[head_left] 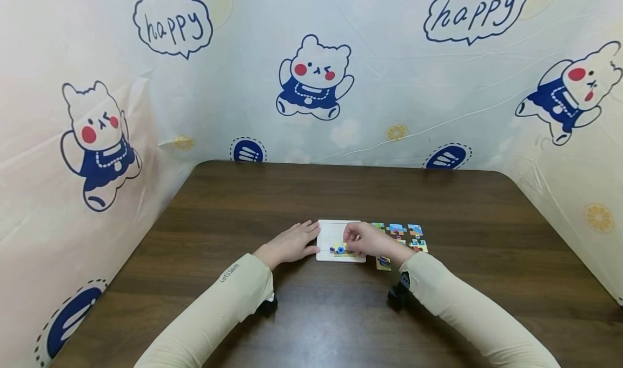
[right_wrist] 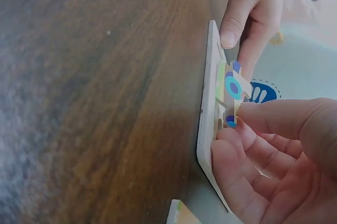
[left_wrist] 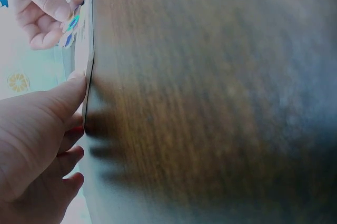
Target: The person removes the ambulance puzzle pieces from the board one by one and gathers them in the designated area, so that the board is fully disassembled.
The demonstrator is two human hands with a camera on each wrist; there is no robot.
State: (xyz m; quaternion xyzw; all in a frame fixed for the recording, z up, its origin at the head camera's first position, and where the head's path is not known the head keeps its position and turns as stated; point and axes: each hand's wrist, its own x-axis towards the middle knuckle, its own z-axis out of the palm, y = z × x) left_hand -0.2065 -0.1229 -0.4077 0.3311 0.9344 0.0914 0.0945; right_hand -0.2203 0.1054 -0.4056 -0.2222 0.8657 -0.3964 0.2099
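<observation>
A white puzzle board lies flat on the table in front of the person. The left hand rests at its left edge, thumb touching the rim and the other fingers fairly straight. Over the board's lower right part, the right hand pinches a jigsaw piece between thumb and fingers. This piece shows a blue ring and is tilted up from the board in the right wrist view. Something green-edged, perhaps another piece, shows beneath it; the fingers hide part of both.
Several loose jigsaw pieces lie right of the board, some partly hidden by the right forearm. One piece sits nearer the person. The brown wooden table meets a printed cloth backdrop at its far edge.
</observation>
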